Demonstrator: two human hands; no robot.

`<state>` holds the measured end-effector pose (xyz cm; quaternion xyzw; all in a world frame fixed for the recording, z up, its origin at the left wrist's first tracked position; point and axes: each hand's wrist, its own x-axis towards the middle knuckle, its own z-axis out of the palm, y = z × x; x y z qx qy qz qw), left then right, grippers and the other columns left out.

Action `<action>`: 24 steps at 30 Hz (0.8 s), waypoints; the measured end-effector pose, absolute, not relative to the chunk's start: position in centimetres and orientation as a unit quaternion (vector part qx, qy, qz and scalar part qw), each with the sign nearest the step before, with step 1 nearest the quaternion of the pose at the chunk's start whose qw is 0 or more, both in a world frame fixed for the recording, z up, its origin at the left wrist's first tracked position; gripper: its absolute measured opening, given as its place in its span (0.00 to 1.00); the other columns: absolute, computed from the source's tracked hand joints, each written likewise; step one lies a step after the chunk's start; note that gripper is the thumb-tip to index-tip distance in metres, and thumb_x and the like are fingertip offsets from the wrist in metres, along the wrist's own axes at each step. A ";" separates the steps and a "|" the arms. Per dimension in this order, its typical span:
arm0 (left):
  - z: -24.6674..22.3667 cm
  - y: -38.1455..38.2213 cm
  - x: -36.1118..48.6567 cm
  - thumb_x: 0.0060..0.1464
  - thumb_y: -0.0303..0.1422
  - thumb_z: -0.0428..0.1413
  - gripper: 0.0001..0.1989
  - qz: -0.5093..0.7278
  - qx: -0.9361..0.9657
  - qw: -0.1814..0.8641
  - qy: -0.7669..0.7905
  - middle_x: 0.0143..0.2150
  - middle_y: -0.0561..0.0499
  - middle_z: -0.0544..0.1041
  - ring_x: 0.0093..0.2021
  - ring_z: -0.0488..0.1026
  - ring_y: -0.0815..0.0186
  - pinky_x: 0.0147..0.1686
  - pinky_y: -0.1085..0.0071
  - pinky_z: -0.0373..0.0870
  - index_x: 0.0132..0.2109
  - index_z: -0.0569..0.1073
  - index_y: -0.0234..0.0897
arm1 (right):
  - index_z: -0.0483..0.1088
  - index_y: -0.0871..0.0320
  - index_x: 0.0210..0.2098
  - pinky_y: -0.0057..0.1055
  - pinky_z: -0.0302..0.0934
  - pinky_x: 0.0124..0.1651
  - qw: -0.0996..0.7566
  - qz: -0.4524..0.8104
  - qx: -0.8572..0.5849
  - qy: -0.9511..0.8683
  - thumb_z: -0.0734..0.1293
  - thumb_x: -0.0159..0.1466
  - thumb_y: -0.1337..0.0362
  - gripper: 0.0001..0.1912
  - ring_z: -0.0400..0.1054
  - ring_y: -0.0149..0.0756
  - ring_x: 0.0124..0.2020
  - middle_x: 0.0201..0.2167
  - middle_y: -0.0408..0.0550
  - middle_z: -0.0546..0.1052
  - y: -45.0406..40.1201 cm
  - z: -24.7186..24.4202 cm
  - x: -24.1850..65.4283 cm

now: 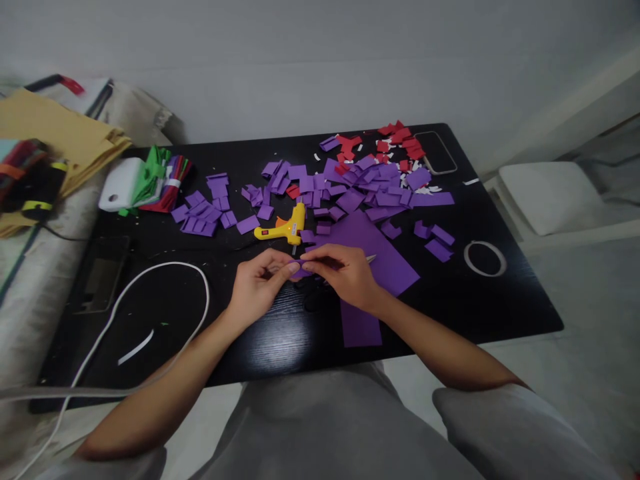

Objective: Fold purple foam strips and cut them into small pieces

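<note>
Between both hands, near the middle of the black table (280, 340), is a small purple paper piece (301, 271). My left hand (260, 283) pinches its left side between thumb and fingers. On its right side, my right hand (345, 272) grips it the same way. A yellow glue gun (284, 230) lies just beyond my fingertips, nozzle toward me. Large purple sheets (395, 267) lie under and beside my right hand, with a pointed metal tip (371, 259) showing past it. Many folded purple pieces (380, 187) are heaped behind.
Red scraps (400, 137) and white bits lie at the back right, near a clear frame (436, 153). A tape ring (485, 259) is at right. Green strips (151, 175) and a white cable (207, 293) are at left. A white stool (537, 193) stands beyond the right edge.
</note>
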<state>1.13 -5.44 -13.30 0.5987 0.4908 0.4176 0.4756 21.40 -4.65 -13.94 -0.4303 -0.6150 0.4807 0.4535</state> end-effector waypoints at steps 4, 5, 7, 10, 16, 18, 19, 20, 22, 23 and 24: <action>-13.1 -5.4 1.2 0.60 0.41 0.65 0.11 0.417 0.608 0.463 0.492 0.27 0.52 0.82 0.27 0.80 0.66 0.31 0.73 0.75 0.36 0.79 0.37 | 0.84 0.51 0.41 0.36 0.75 0.48 0.449 0.492 -0.427 -0.612 0.76 0.64 0.59 0.06 0.81 0.39 0.41 0.39 0.45 0.86 -4.6 -13.8 21.4; -13.0 -5.4 1.1 0.59 0.40 0.65 0.11 0.415 0.614 0.456 0.493 0.27 0.52 0.82 0.27 0.80 0.66 0.30 0.73 0.75 0.36 0.79 0.37 | 0.84 0.51 0.41 0.36 0.75 0.48 0.448 0.495 -0.427 -0.609 0.76 0.64 0.59 0.06 0.81 0.39 0.41 0.39 0.45 0.86 -4.6 -13.8 21.4; -12.9 -5.4 1.1 0.59 0.39 0.65 0.10 0.415 0.624 0.442 0.493 0.26 0.52 0.82 0.26 0.79 0.67 0.29 0.74 0.74 0.36 0.80 0.37 | 0.84 0.51 0.40 0.36 0.76 0.47 0.447 0.503 -0.428 -0.603 0.76 0.64 0.59 0.06 0.81 0.39 0.40 0.39 0.44 0.86 -4.6 -13.8 21.4; -12.7 -5.4 1.1 0.56 0.38 0.67 0.09 0.424 0.630 0.436 0.484 0.28 0.53 0.83 0.27 0.79 0.68 0.29 0.74 0.74 0.37 0.80 0.37 | 0.83 0.51 0.41 0.35 0.75 0.47 0.453 0.505 -0.424 -0.599 0.76 0.64 0.60 0.06 0.81 0.38 0.40 0.39 0.44 0.86 -4.6 -14.0 21.4; -12.4 -5.3 0.9 0.61 0.39 0.62 0.09 0.399 0.652 0.420 0.489 0.28 0.52 0.83 0.28 0.79 0.67 0.31 0.73 0.75 0.40 0.82 0.38 | 0.83 0.51 0.42 0.36 0.75 0.47 0.451 0.495 -0.430 -0.606 0.76 0.64 0.59 0.08 0.80 0.39 0.41 0.40 0.45 0.86 -4.6 -13.9 21.5; -12.5 -5.3 0.8 0.62 0.39 0.62 0.10 0.396 0.656 0.406 0.498 0.28 0.52 0.83 0.27 0.78 0.67 0.30 0.74 0.74 0.39 0.82 0.38 | 0.83 0.52 0.42 0.35 0.75 0.47 0.450 0.503 -0.429 -0.600 0.76 0.64 0.59 0.07 0.80 0.38 0.40 0.40 0.45 0.86 -4.6 -13.9 21.4; -12.6 -5.3 0.8 0.62 0.39 0.62 0.10 0.397 0.658 0.401 0.499 0.27 0.52 0.82 0.27 0.78 0.67 0.30 0.74 0.74 0.39 0.82 0.37 | 0.83 0.52 0.42 0.35 0.75 0.48 0.450 0.511 -0.427 -0.595 0.76 0.64 0.59 0.07 0.80 0.38 0.40 0.40 0.45 0.86 -4.7 -13.9 21.4; -12.6 -5.3 0.8 0.62 0.39 0.62 0.09 0.398 0.660 0.396 0.499 0.27 0.53 0.82 0.27 0.78 0.68 0.29 0.74 0.73 0.39 0.82 0.37 | 0.82 0.52 0.41 0.35 0.75 0.48 0.450 0.519 -0.426 -0.589 0.76 0.64 0.60 0.07 0.80 0.37 0.40 0.39 0.45 0.86 -4.7 -13.9 21.3; -12.7 -5.3 0.8 0.62 0.38 0.62 0.09 0.399 0.664 0.392 0.496 0.27 0.53 0.82 0.26 0.77 0.68 0.28 0.75 0.72 0.39 0.82 0.37 | 0.82 0.53 0.42 0.34 0.75 0.47 0.448 0.535 -0.424 -0.577 0.76 0.63 0.60 0.08 0.80 0.36 0.40 0.39 0.45 0.85 -4.7 -14.0 21.2; -12.7 -5.3 0.8 0.62 0.38 0.62 0.09 0.399 0.665 0.392 0.496 0.27 0.53 0.82 0.26 0.77 0.69 0.28 0.75 0.72 0.39 0.82 0.37 | 0.81 0.53 0.42 0.34 0.75 0.47 0.449 0.544 -0.424 -0.568 0.76 0.63 0.60 0.09 0.80 0.36 0.39 0.39 0.45 0.85 -4.7 -14.0 21.2; -12.7 -5.3 0.8 0.62 0.38 0.62 0.09 0.399 0.664 0.393 0.495 0.27 0.53 0.82 0.26 0.78 0.69 0.28 0.75 0.72 0.39 0.82 0.36 | 0.81 0.54 0.43 0.33 0.75 0.47 0.452 0.554 -0.424 -0.557 0.76 0.62 0.60 0.10 0.80 0.36 0.39 0.39 0.45 0.84 -4.6 -14.0 21.1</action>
